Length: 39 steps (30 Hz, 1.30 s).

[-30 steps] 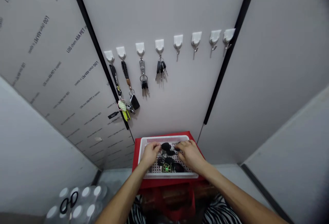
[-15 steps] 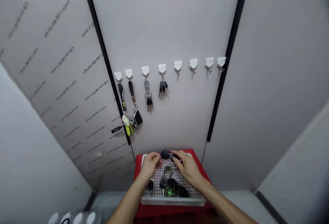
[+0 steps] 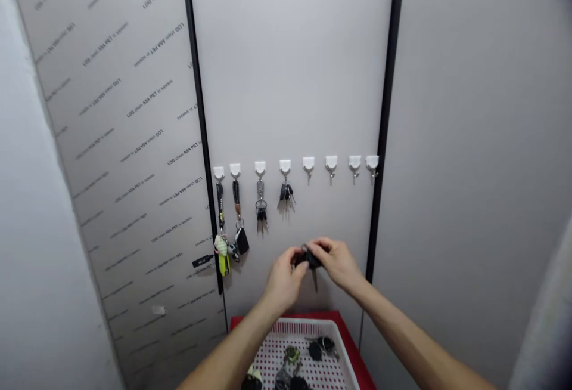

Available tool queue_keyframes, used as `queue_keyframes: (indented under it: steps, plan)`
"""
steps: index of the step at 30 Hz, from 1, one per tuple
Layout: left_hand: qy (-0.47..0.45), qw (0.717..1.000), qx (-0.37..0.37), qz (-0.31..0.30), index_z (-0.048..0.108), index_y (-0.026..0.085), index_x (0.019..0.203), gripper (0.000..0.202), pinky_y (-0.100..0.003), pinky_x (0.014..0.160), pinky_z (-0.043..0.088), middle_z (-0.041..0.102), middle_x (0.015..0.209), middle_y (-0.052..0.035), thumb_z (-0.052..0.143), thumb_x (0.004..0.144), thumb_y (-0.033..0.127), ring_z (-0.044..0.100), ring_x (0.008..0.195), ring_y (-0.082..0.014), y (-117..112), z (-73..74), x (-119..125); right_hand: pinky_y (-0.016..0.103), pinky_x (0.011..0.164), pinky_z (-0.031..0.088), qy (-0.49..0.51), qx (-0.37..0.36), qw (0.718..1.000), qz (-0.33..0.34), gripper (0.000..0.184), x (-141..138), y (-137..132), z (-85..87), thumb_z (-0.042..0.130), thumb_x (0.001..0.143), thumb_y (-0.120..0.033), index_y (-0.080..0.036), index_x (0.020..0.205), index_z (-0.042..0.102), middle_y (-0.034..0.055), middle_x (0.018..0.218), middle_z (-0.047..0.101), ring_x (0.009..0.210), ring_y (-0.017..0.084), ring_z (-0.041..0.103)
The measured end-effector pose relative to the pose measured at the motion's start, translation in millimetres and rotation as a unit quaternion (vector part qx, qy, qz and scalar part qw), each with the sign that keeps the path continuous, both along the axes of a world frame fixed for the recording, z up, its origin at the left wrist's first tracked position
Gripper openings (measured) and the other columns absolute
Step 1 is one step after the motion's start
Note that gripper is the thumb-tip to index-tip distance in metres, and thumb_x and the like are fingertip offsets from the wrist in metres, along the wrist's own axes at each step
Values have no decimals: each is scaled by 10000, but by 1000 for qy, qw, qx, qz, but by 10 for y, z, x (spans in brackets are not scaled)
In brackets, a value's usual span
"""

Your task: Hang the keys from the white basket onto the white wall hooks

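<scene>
Both hands are raised in front of the panel, above the basket. Between them is a set of black-headed keys (image 3: 314,260), with one blade pointing down and a ring at the top. My left hand (image 3: 286,275) pinches its left side. My right hand (image 3: 338,263) grips the right side with thumb and fingers. Part of the set is hidden by the fingers. Above the hands, a row of white hooks runs across the panel; the nearest bare hook (image 3: 308,165) is just right of a hook with a hanging key bunch (image 3: 286,193).
A white perforated basket (image 3: 308,322) with several key sets stands on a red surface (image 3: 357,351). More keys hang at left: a ringed bunch (image 3: 261,214), a black fob (image 3: 241,240) and a strap with colourful charms (image 3: 222,253). Black strips (image 3: 388,80) edge the panel.
My hands have risen from the basket towards the hooks with the black keys held between them. The view has tilted, so the hooks and basket sit lower in it.
</scene>
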<state>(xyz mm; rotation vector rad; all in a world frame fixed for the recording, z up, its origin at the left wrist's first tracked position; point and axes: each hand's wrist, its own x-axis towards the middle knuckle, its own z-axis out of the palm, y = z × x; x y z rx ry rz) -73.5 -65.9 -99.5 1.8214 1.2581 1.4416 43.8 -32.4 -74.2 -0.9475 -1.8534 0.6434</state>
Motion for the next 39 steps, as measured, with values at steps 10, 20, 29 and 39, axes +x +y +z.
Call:
queue_keyframes:
  steps: [10, 20, 29, 39]
  plan:
    - [-3, 981, 98, 165, 402, 162, 844, 220, -260, 642, 368, 547, 765, -53, 446, 631, 192, 501, 689, -131, 331, 1086, 191, 212, 532, 371, 160, 131, 968, -139, 272, -134, 439, 923, 426, 604, -353, -126, 635, 572, 19, 582, 567, 549, 107, 486]
    - [124, 973, 38, 192, 429, 191, 901, 290, -288, 663, 367, 552, 779, -62, 423, 619, 125, 495, 741, -164, 444, 1168, 268, 215, 462, 328, 56, 99, 959, -261, 300, -145, 663, 964, 393, 607, -351, -122, 601, 587, 40, 529, 562, 506, 127, 477]
    - [111, 990, -11, 82, 402, 153, 983, 363, -228, 671, 374, 520, 897, -52, 405, 622, 115, 487, 690, -92, 85, 51, -54, 258, 642, 365, 49, 150, 960, -230, 319, 76, 309, 189, 387, 635, -276, -127, 886, 517, 79, 832, 556, 682, 130, 493]
    - [410, 891, -192, -39, 524, 172, 842, 297, -279, 720, 324, 514, 869, -50, 512, 549, 221, 419, 832, -186, -462, -1370, -234, 232, 561, 324, -456, -96, 881, 79, 227, 130, -571, -1527, 508, 541, -281, -195, 738, 580, 46, 694, 594, 673, 165, 511]
